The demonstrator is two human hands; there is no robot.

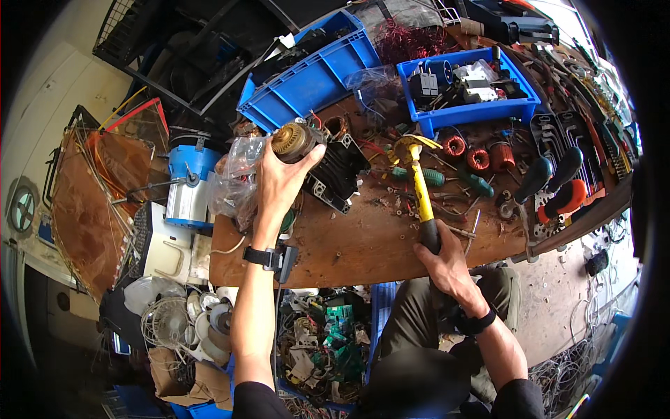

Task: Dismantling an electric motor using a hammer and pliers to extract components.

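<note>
My left hand (276,180) is closed around a round motor part (292,138) with a ribbed, brass-coloured end, held over the back left of the workbench. Next to it lies a black finned metal housing (338,174). A clear plastic bag (236,174) is crumpled left of that hand. In my right hand (448,264), wrapped round the black grip, is a claw hammer (421,194) with a yellow shaft. Its yellow head points away from me, above the bench. Green-handled screwdrivers (427,177) lie near the hammer, and red copper coils (479,159) sit behind them.
Two blue crates (314,80) of parts stand at the back; one is the smaller blue tray (481,112). Hand tools (569,167) crowd the right side. A blue-and-silver cylindrical machine (188,181) stands left. Below the bench edge lie circuit boards (339,328).
</note>
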